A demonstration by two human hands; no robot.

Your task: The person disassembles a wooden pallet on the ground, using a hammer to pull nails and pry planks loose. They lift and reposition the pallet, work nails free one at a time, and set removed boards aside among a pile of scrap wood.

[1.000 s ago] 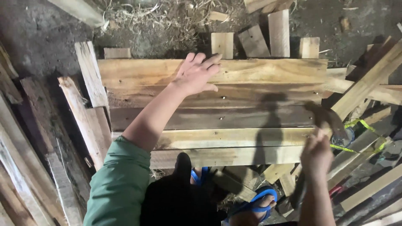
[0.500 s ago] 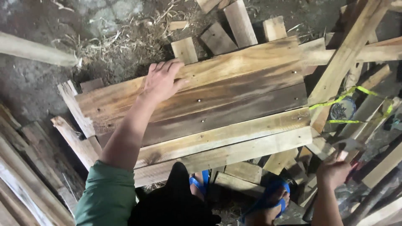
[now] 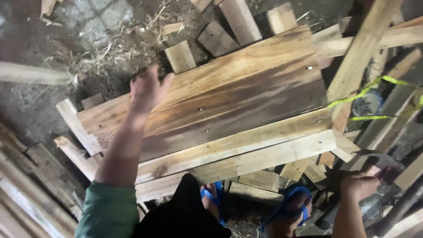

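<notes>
Nearest, my right hand (image 3: pixel 362 184) is closed around a dark-headed hammer (image 3: pixel 374 159), low beside the panel's right end. The nailed panel of pale and dark-stained wooden boards (image 3: pixel 229 119) lies flat on scrap timber. Farther off, my left hand (image 3: pixel 147 88), fingers spread, hovers over its far left corner. I judge nailing is in hand; the next blow calls for steadying the panel first.

Blurred left hand (image 3: pixel 147 88); right hand's (image 3: pixel 362 184) tool (image 3: pixel 374 161) indistinct.
</notes>
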